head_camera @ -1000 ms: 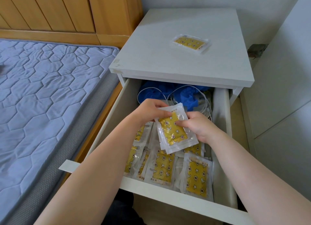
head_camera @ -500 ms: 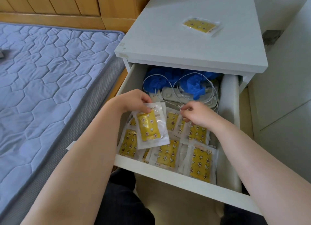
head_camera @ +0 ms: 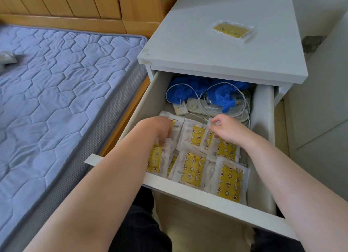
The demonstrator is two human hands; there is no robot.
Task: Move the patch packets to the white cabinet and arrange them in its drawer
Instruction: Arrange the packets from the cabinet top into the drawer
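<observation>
Patch packets [head_camera: 193, 167], clear pouches with yellow star-printed inserts, lie flat in overlapping rows across the near half of the open drawer [head_camera: 207, 199] of the white cabinet [head_camera: 216, 50]. Most have their long axis running front to back, short ends toward the drawer front; the near-right one [head_camera: 229, 182] leans slightly. One further packet [head_camera: 232, 30] rests alone on the cabinet top, long axis across the cabinet, well apart from the drawer.

Left hand [head_camera: 160, 129]: palm down over the left column of packets, fingers curled downward onto a packet; whether they pinch it or merely press cannot be told. Forearm enters from the lower left, crossing the drawer's left wall.

Right hand [head_camera: 228, 129]: palm down at the back right of the packet rows, thumb and forefinger drawn together on the upper edge of a packet there. Forearm enters from the lower right.

Behind the packets: crumpled blue material [head_camera: 222, 95], white cable loops [head_camera: 243, 99] and a white device [head_camera: 197, 105]. Left of the cabinet, a quilted blue mattress [head_camera: 56, 86] against a wooden headboard [head_camera: 75, 5].
</observation>
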